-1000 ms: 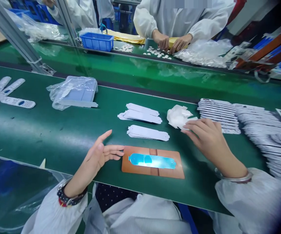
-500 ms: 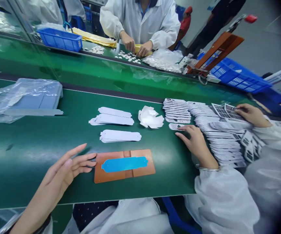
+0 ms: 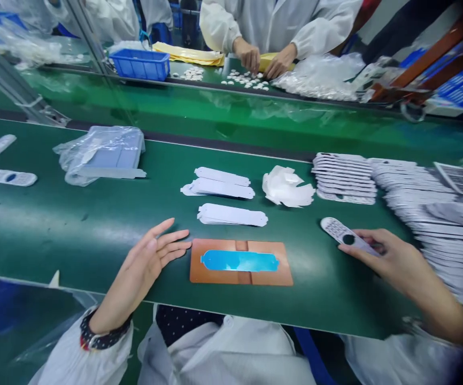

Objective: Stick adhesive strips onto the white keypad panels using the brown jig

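Observation:
My right hand (image 3: 384,256) pinches a white remote control faceplate (image 3: 346,235) with a dark round spot and printed key marks, held tilted above the green table. My left hand (image 3: 151,256) is open, fingers spread, its fingertips at the left edge of a copper-brown fixture plate (image 3: 197,275). On that plate lies a bright blue strip (image 3: 239,261) with rounded ends and small tabs. Behind it are white strips of similar outline (image 3: 231,215), with another pile of white strips (image 3: 223,187) farther back.
Crumpled white backing paper (image 3: 287,187) lies beside a stack of faceplates (image 3: 344,179); a larger stack (image 3: 448,230) spreads at right. A plastic-wrapped grey stack (image 3: 115,152) sits at left, near loose faceplates (image 3: 7,176). Across the divider, a co-worker's hands (image 3: 263,60) handle small white pieces.
My right hand has lifted a faceplate from the table by the stack and brought it nearer. My left hand stays beside the fixture plate. The view has turned left; the neighbour's hand is out of frame.

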`<state>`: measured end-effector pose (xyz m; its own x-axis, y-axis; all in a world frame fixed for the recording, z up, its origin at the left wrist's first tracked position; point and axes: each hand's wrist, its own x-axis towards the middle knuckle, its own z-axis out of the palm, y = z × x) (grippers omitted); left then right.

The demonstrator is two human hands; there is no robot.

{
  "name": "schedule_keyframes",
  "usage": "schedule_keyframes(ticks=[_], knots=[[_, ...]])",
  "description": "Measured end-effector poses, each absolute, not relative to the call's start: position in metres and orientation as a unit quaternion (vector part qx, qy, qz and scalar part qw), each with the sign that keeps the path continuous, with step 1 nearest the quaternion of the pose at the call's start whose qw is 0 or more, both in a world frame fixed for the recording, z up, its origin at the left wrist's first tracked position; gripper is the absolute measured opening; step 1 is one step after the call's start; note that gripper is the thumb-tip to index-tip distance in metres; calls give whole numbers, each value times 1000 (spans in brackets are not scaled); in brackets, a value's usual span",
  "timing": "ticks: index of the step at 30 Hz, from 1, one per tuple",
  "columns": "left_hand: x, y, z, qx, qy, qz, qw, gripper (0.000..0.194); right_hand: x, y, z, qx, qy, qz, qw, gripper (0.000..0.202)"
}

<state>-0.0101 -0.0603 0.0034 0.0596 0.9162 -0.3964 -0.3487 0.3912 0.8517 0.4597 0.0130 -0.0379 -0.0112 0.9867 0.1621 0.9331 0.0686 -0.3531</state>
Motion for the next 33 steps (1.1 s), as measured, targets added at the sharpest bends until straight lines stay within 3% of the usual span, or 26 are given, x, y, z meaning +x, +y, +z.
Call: schedule_keyframes(ticks=[4, 7, 10, 13, 19, 26, 33], knots=[[-6, -71, 6, 313, 505, 479, 647, 42, 427, -23, -23, -663, -720, 11, 204, 54], [5, -88, 12, 430, 520, 449, 586, 34, 367, -63, -6, -599, -765, 139, 191, 31], [18, -107, 22, 576, 517, 300, 558, 35, 300, -91, 11, -410, -867, 231, 163, 42], [24, -115, 26, 615, 523, 176, 564, 29, 263, -93, 20, -364, -880, 245, 181, 45], [23, -99, 7, 497, 532, 249, 639, 31, 284, -74, 14, -412, -836, 283, 227, 29], [25, -75, 9, 432, 485, 294, 701, 35, 298, -53, 9, -420, -825, 291, 243, 27], [10, -65, 12, 585, 579, 214, 526, 32, 309, -31, 1, -434, -833, 265, 219, 30]])
